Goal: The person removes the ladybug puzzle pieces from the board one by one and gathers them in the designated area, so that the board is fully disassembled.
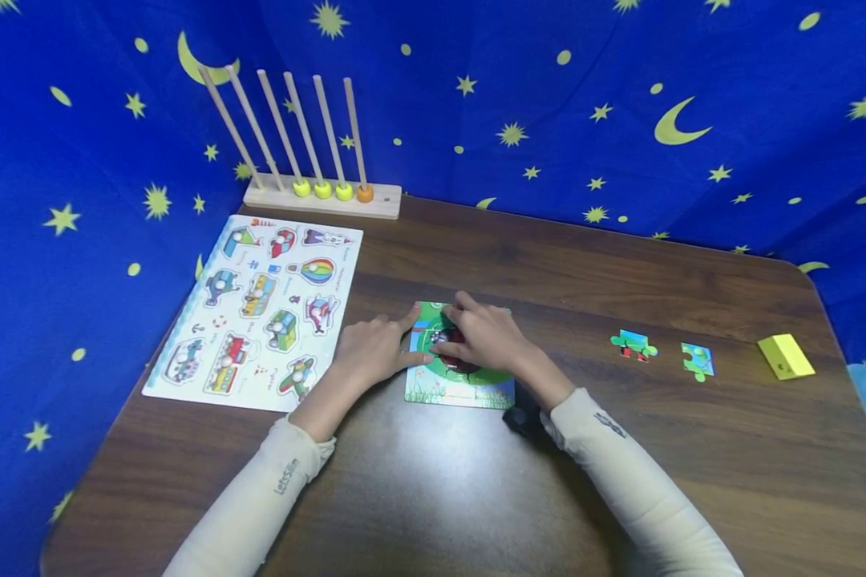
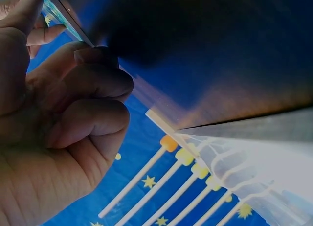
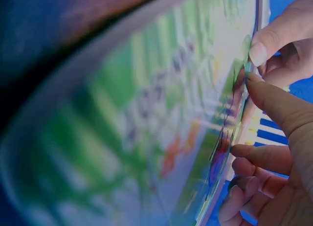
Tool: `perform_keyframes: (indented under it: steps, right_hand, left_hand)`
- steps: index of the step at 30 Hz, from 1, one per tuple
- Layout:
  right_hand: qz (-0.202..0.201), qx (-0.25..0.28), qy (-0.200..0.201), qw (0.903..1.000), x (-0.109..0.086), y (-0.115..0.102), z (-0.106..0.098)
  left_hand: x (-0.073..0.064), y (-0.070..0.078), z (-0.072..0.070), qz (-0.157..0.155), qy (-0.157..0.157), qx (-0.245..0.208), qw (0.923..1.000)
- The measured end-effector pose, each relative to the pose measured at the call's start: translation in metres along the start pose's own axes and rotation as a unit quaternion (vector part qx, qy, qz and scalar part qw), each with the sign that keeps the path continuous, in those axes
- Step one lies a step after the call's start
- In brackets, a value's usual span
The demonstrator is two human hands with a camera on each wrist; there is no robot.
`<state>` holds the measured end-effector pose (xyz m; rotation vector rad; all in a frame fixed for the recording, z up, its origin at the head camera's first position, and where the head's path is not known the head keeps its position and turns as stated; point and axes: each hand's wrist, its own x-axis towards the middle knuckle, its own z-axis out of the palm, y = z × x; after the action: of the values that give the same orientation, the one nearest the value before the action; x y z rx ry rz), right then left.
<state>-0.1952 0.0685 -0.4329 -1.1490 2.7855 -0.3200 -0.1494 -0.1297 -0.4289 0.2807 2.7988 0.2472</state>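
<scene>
1. Head: left hand [image 1: 371, 349] spreads thumb and forefinger on the puzzle [image 1: 453, 385]; right hand [image 1: 489, 336] arches over it, fingers touching, unclenched. Green, blue and dark red, it lies beneath them, pieces [image 1: 634, 346] to their right.
2. Left wrist: three fingers curl loosely.
3. Right wrist: puzzle glossy, partly blurred, against parted thumb and forefinger.

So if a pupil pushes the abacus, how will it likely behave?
The abacus could tip front to back, since tall rods rise from a narrow base. It would probably slide rather than roll, the base being flat. If tipped over, its beads may slip off, as the rods look uncapped.
</scene>
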Motion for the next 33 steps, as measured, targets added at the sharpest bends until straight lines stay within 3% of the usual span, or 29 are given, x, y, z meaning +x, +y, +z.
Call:
perform_keyframes:
  steps: [5,12,21,26,33]
  right_hand:
    - [0.008,0.001,0.011,0.9999,0.007,0.0,0.0]
    - [0.077,0.017,0.009,0.9969,0.011,-0.001,-0.002]
    - [0.121,0.039,0.006,0.9919,0.01,-0.005,-0.001]
    - [0.107,0.033,0.001,0.9937,0.01,-0.004,-0.001]
    - [0.037,-0.011,0.018,0.9991,0.013,-0.002,-0.003]
  left_hand:
    - [0.001,0.001,-0.001,-0.007,0.002,0.003,1.0]
    - [0.001,0.004,0.002,-0.007,0.002,0.005,1.0]
    - [-0.001,0.004,0.002,-0.008,0.006,0.004,0.9999]
    - [-0.002,0.004,0.002,-0.007,0.004,0.001,1.0]
    - [-0.003,0.003,0.001,-0.005,0.011,-0.007,0.9999]
